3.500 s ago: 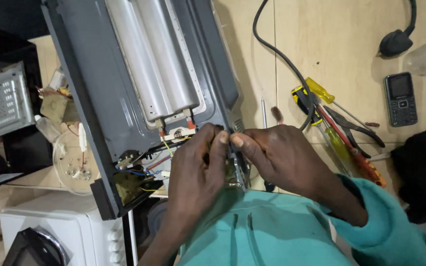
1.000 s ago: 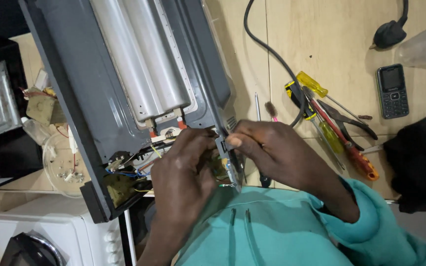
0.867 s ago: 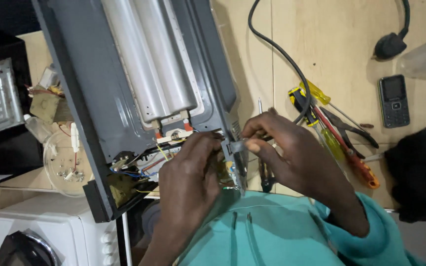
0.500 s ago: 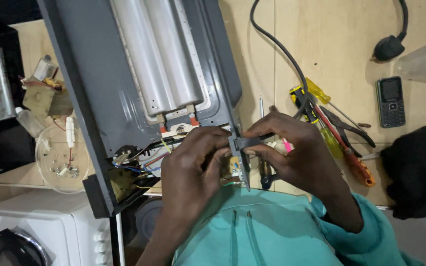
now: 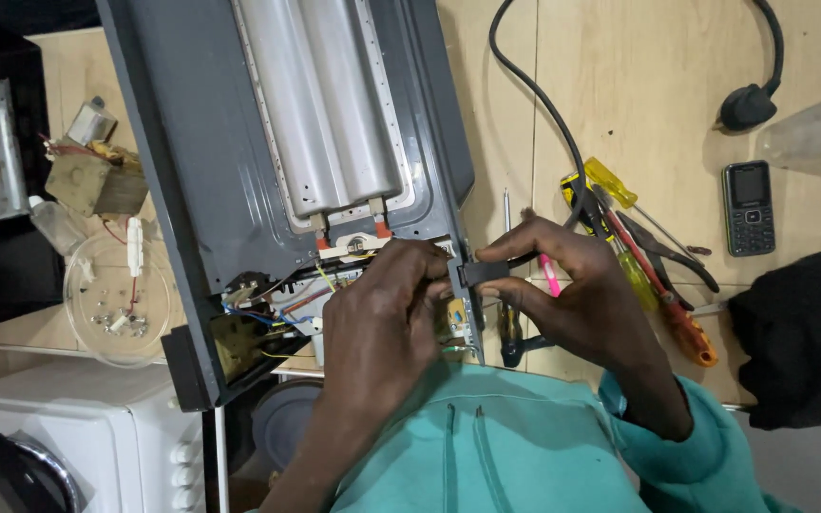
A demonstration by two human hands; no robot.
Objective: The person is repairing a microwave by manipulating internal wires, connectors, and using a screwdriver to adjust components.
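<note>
A grey metal appliance housing [image 5: 201, 190] lies open on the wooden bench, with coloured wires [image 5: 277, 299] exposed at its near end. My left hand [image 5: 382, 323] rests on that wiring end, fingers curled at the housing's edge. My right hand [image 5: 563, 294] pinches a small black block [image 5: 480, 274] where the black power cable [image 5: 544, 114] enters the housing's right edge. A pink-handled tool [image 5: 550, 275] lies just under my right fingers.
Screwdrivers and pliers [image 5: 648, 256] lie to the right, beside a small phone [image 5: 747, 207], a black plug [image 5: 751, 104] and a black cloth [image 5: 795, 342]. A clear dish of screws [image 5: 116, 299] and a transformer [image 5: 97, 180] sit left. A white appliance [image 5: 78, 446] stands below.
My right hand has drawn back to the right off the housing edge, pinching the black block at the cable. My left hand stays on the wiring end.
</note>
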